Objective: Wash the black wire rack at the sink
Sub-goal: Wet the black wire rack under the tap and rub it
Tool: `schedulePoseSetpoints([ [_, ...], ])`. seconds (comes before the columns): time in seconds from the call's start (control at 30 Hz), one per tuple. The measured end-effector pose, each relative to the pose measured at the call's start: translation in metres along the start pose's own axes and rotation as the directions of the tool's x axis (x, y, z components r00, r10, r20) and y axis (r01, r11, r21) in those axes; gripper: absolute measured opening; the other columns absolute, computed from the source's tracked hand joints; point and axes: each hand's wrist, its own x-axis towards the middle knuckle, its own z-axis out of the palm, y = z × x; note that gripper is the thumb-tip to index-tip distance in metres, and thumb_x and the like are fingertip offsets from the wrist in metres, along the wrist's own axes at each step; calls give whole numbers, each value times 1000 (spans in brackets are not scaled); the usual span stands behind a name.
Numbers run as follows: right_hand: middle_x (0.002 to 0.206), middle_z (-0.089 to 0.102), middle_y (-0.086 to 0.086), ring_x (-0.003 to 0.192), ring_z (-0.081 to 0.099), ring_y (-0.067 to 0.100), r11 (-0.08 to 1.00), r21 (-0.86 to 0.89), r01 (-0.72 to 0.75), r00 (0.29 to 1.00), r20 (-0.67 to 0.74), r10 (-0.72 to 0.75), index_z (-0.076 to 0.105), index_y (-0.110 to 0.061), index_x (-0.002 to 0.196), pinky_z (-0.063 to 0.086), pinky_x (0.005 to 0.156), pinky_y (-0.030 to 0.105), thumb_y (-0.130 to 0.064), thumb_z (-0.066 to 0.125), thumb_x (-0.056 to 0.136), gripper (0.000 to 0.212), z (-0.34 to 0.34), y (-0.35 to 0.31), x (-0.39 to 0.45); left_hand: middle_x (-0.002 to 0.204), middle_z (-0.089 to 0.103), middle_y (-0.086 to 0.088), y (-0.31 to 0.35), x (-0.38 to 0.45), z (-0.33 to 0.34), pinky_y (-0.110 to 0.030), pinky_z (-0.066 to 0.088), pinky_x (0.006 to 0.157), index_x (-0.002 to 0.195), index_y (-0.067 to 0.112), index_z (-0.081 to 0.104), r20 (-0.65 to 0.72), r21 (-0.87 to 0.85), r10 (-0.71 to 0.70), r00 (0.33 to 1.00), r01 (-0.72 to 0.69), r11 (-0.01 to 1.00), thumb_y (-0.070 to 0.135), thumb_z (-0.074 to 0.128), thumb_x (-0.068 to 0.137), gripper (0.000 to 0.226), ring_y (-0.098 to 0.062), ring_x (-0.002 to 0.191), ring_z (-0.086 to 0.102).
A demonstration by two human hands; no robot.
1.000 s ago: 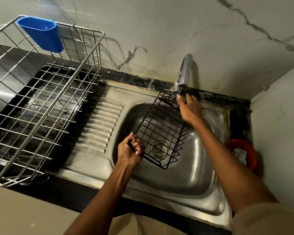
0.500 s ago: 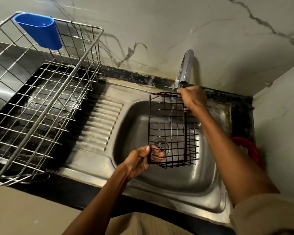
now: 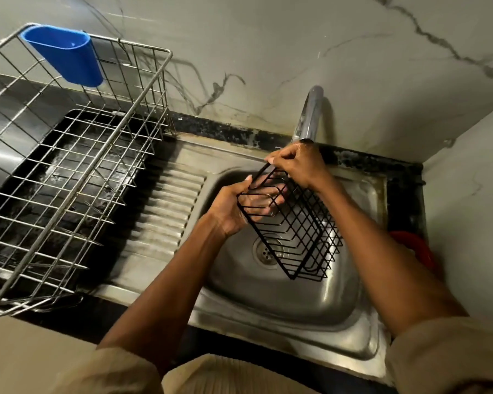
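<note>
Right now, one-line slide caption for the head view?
Both hands, left hand and right hand, grip black wire rack over sink beneath faucet.

No text, label, brand, number or sign can be read anywhere in the view.
</note>
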Motion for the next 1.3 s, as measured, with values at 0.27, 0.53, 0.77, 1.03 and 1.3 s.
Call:
schedulePoseSetpoints([
  [0.27,136,61,0,128,54,18,998,-56,21,981,-192,-32,69,-28,112,40,110,45,-34,54,97,22,28,-8,-27,93,78,-4,-20,9,6,-13,40,39,115,6,63,-92,11,175,980,-175,985,16,38,102,30,-19,70,75],
  [0.53,165,-8,-5,152,-9,10,805,-563,185,972,226,-65,2,-23,159,-12,122,47,-58,7,100,69,31,1,-65,82,74,-3,-32,9,7,-21,55,55,100,6,66,-217,179,213,953,-175,968,7,41,104,26,-13,68,70],
  [0.77,165,-13,-2,152,-14,15,918,-382,-110,955,214,203,-3,-24,159,-5,124,44,-67,10,98,76,17,6,-50,98,76,-9,-32,8,35,-27,61,66,114,7,65,-177,118,98,979,-77,990,16,34,108,33,-20,81,75],
  [1.03,165,-10,-14,150,-15,2,880,-462,115,986,158,-46,-1,-29,159,-2,125,44,-61,9,100,68,29,6,-104,100,75,-13,-24,1,24,-26,59,68,121,1,62,-63,-240,66,996,-79,967,31,35,103,44,-21,83,74],
  [1.3,166,-11,-7,151,-16,6,877,-452,165,984,138,-114,1,-25,159,-7,125,39,-60,7,100,69,34,14,-122,96,76,-10,-19,6,27,-27,60,75,100,3,74,-154,-57,55,987,-64,996,35,37,108,50,-17,85,73],
])
